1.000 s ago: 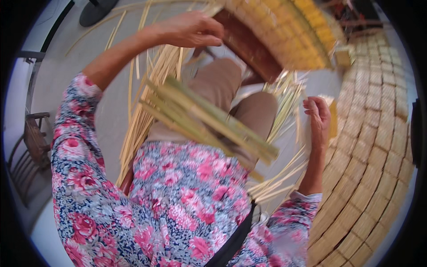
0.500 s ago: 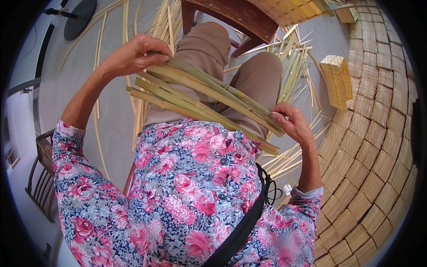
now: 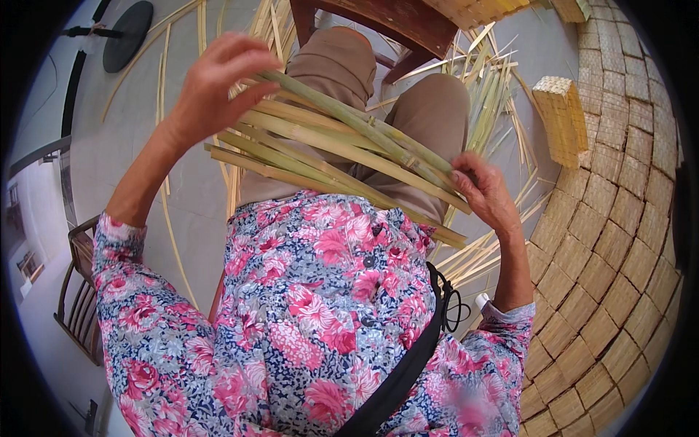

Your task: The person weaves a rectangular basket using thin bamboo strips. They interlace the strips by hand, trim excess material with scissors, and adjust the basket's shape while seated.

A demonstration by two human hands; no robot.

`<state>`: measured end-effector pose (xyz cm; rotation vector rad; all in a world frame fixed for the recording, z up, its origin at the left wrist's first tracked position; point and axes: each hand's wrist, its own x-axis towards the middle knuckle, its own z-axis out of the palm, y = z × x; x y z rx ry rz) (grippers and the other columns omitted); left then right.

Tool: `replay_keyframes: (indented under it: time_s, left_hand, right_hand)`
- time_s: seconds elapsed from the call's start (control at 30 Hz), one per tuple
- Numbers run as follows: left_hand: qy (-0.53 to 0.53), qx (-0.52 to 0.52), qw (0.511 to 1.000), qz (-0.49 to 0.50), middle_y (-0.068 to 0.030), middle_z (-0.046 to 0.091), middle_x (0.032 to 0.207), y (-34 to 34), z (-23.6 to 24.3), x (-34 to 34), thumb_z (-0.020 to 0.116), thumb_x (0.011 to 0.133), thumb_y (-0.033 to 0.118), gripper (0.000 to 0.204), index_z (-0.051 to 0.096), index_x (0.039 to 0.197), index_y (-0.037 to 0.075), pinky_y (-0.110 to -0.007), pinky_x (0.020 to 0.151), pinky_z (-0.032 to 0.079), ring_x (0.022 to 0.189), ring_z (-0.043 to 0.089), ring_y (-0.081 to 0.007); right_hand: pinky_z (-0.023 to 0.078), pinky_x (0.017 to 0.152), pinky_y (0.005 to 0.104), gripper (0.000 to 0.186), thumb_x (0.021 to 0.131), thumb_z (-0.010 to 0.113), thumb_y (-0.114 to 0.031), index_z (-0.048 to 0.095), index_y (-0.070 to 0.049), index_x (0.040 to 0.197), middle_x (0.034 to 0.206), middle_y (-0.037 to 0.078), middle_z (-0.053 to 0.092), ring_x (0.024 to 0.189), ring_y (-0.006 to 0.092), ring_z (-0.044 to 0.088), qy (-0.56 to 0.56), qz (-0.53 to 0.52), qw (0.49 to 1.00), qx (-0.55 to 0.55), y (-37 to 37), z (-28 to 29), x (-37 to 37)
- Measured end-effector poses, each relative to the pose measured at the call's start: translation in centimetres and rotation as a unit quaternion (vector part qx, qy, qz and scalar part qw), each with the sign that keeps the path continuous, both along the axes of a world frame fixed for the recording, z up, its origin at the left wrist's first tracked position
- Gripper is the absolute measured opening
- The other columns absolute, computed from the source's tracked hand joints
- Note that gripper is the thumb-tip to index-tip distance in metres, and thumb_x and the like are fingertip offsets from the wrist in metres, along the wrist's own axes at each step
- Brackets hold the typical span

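Green and tan split bamboo strips lie crosswise over my brown-trousered thighs. My left hand, slightly blurred, has thumb and fingers loosely around the left end of a greener strip at the upper side of the pile. At the pile's right end, my right hand pinches the ends of the upper strips between thumb and fingers. My floral top fills the lower middle of the view.
A red-brown wooden stool stands beyond my knees, among loose strips on the grey floor. A woven yellow block sits right, beside rows of woven blocks. A chair and black round base are left.
The strips, blurred a second ago, now rest across my lap. My right hand has moved onto their ends; my left hand dropped to them, then rose slightly with the greener strip.
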<state>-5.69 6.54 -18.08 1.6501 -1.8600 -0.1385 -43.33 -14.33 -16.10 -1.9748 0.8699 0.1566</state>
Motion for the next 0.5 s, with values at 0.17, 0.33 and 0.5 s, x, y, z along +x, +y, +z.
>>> replay_keyframes:
  time_s: [0.17, 0.33, 0.5]
  left_hand:
    - [-0.088, 0.099, 0.986, -0.106, -0.0077, 0.059, 0.093, 1.1, 0.1, -3.6, 0.077, 0.070, 0.007, 0.028, 0.062, 0.094, 0.006, -0.039, 0.082, 0.048, 0.091, 0.058, -0.0280]
    - [-0.071, 0.126, 0.985, -0.090, -0.0076, 0.058, 0.089, 0.9, -0.1, -3.9, 0.074, 0.074, 0.006, 0.020, 0.060, 0.088, 0.006, -0.040, 0.081, 0.048, 0.089, 0.059, -0.0275]
    - [0.105, 0.191, 0.974, -0.058, -0.0103, 0.060, 0.082, 1.0, 1.9, -3.2, 0.071, 0.081, 0.005, 0.014, 0.059, 0.088, 0.002, -0.036, 0.070, 0.049, 0.078, 0.061, -0.0296]
  right_hand:
    - [0.048, 0.071, 0.0353, 0.015, 0.083, 0.070, -0.004, 0.062, -0.003, 0.096, 0.085, 0.011, 0.060, 0.080, 0.0243, 0.059, -0.110, 0.086, 0.982, -0.130, -0.1, 1.2, 1.0]
    - [0.048, 0.072, 0.0394, 0.018, 0.079, 0.072, -0.005, 0.063, -0.004, 0.094, 0.086, 0.011, 0.060, 0.083, 0.0308, 0.060, -0.079, 0.164, 0.977, -0.113, 2.1, 1.8, 1.5]
    - [0.047, 0.069, 0.0394, 0.010, 0.083, 0.071, -0.011, 0.065, -0.005, 0.088, 0.081, 0.010, 0.058, 0.080, 0.0296, 0.059, -0.103, 0.194, 0.966, -0.137, 2.6, 0.9, 1.1]
